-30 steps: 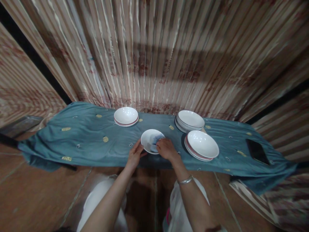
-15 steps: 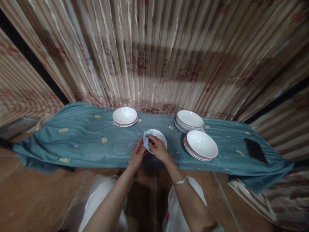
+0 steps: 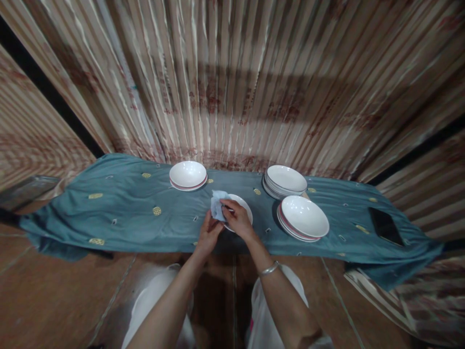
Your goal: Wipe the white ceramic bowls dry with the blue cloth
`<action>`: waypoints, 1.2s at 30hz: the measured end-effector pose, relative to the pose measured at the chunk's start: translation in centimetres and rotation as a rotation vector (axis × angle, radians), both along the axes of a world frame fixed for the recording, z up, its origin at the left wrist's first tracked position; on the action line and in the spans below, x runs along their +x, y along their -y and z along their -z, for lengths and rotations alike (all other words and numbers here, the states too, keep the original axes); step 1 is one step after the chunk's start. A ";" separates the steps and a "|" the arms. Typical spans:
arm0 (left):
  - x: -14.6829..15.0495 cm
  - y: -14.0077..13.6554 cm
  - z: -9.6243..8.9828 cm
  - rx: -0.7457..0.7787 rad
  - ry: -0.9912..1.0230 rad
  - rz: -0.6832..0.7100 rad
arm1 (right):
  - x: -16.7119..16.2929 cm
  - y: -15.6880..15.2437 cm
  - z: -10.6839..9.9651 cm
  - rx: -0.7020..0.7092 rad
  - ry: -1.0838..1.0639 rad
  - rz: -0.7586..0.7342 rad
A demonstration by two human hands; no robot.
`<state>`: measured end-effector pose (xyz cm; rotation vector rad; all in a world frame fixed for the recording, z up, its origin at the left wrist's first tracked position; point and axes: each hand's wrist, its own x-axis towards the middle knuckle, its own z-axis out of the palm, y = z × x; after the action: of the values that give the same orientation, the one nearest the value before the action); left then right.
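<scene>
Near the front edge of the cloth-covered table, a white plate (image 3: 245, 204) is partly hidden behind my hands. My right hand (image 3: 237, 217) reaches over it, fingers closed on a light blue cloth (image 3: 218, 205) that lies across the plate's left side. At the lower left rim, my left hand (image 3: 209, 233) grips the plate, its fingertips partly covered by the cloth. To the right of my hands stands a stack of white bowls (image 3: 304, 215) with a reddish rim among them.
Behind that stack is another stack of white dishes (image 3: 286, 179). A smaller stack of white bowls (image 3: 188, 174) sits at the back left. A dark phone (image 3: 385, 226) lies toward the right end of the green tablecloth (image 3: 131, 218). A pleated curtain (image 3: 232, 87) hangs behind.
The blue cloth has spread out and shifted slightly up and left over the plate's rim. My right hand has moved slightly upward with it; the stacks stay put.
</scene>
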<state>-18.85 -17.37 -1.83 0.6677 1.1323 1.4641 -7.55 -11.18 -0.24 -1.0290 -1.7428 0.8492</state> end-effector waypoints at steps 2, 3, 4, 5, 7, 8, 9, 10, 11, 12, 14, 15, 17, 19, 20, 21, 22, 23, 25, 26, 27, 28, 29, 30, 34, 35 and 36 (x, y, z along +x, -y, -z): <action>0.0 0.1 -0.1 0.002 0.017 -0.003 | -0.1 0.3 -0.1 -0.070 -0.080 -0.049; 0.0 0.1 -0.2 0.002 0.024 -0.009 | -0.1 0.3 -0.1 -0.101 -0.108 -0.070; 0.0 0.2 -0.3 0.001 0.027 -0.013 | 0.0 0.4 -0.2 -0.127 -0.131 -0.088; 0.0 0.2 -0.4 0.001 0.025 -0.011 | 0.0 0.5 -0.2 -0.147 -0.147 -0.100; -0.1 0.2 -0.4 0.013 0.006 0.011 | 0.0 0.7 -0.2 -0.150 -0.161 -0.098; -0.1 0.2 -0.4 0.025 -0.008 0.027 | 0.0 0.7 -0.2 -0.130 -0.161 -0.087; -0.1 0.1 -0.4 0.040 -0.025 0.039 | 0.0 0.8 -0.2 -0.098 -0.157 -0.073; -0.1 0.1 -0.4 0.052 -0.043 0.045 | 0.0 0.8 -0.2 -0.063 -0.150 -0.056; -0.1 0.1 -0.4 0.060 -0.061 0.047 | 0.0 0.8 -0.1 -0.030 -0.140 -0.036; -0.1 0.1 -0.4 0.063 -0.080 0.044 | 0.1 0.6 0.0 -0.006 -0.127 -0.013; 0.0 0.1 -0.6 0.061 -0.108 0.047 | 0.2 0.2 0.4 0.006 -0.086 0.056; 0.0 0.2 -0.7 0.064 -0.118 0.059 | 0.4 0.0 0.6 0.001 -0.060 0.106; 0.0 0.3 -1.1 0.089 -0.134 0.103 | 0.7 -0.6 0.9 -0.017 -0.011 0.225; 0.0 0.4 -1.5 0.125 -0.150 0.143 | 0.9 -1.0 1.2 -0.034 0.011 0.329; 0.0 0.5 -1.7 0.139 -0.158 0.154 | 1.0 -1.1 1.4 -0.039 0.010 0.360; 0.0 0.5 -1.7 0.146 -0.162 0.160 | 1.1 -1.2 1.4 -0.041 0.000 0.375; 0.0 0.4 -1.7 0.147 -0.162 0.162 | 1.1 -1.2 1.5 -0.041 -0.019 0.372; 0.0 0.4 -1.6 0.142 -0.159 0.159 | 1.0 -1.2 1.5 -0.040 -0.044 0.355; 0.0 0.3 -1.2 0.121 -0.144 0.139 | 0.8 -1.0 1.3 -0.049 -0.115 0.280; 0.0 0.2 -0.9 0.105 -0.135 0.120 | 0.6 -0.9 1.2 -0.067 -0.156 0.231; 0.0 0.2 -0.7 0.087 -0.128 0.095 | 0.5 -0.7 1.1 -0.098 -0.197 0.178; 0.0 0.1 -0.5 0.068 -0.119 0.072 | 0.3 -0.5 0.9 -0.139 -0.234 0.128; 0.0 0.1 -0.4 0.052 -0.107 0.055 | 0.2 -0.3 0.7 -0.185 -0.265 0.084; 0.0 0.1 -0.4 0.041 -0.092 0.047 | 0.1 -0.1 0.5 -0.233 -0.288 0.046; -0.1 0.3 -0.9 0.032 -0.015 0.068 | 0.7 0.5 -0.3 -0.380 -0.309 -0.089; -0.1 0.4 -1.1 0.031 0.003 0.074 | 1.0 0.5 -0.4 -0.405 -0.297 -0.124; -0.2 0.4 -1.2 0.032 0.021 0.082 | 1.4 0.5 -0.6 -0.419 -0.275 -0.158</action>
<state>-19.03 -17.78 -0.61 0.7120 1.0554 1.4185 -6.15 -11.71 0.36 -0.9897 -1.4561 1.4300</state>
